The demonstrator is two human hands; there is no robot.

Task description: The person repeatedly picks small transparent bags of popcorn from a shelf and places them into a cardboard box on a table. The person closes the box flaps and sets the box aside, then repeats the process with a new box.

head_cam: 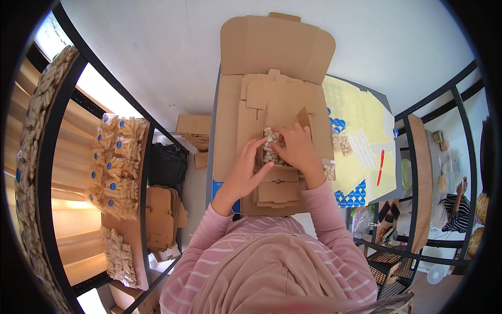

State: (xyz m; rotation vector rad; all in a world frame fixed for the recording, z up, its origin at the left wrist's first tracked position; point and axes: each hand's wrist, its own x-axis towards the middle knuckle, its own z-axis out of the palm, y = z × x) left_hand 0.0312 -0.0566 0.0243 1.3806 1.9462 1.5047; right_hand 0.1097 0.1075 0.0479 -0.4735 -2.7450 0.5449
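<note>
Small clear bags of pale round pieces (270, 156) lie inside a small open cardboard box (288, 167), which rests on flattened cardboard boxes (251, 117). My left hand (248, 168) is at the box's left side, its fingertips touching the bags' edge and its thumb near the front wall. Over the right part of the box, my right hand (295, 146) has its fingers bent onto the bags; whether it grips one cannot be told. A similar bag (328, 171) lies just right of the cardboard, and further bags (342, 144) lie on yellow sheets.
Yellow sheets (353, 106), blue round stickers (355, 196) and a red pen (380, 168) lie on the table's right part. Left stands a shelf with bagged goods (117, 157) and folded cardboard (161, 216). Another person (457, 212) is far right, beyond a black rack.
</note>
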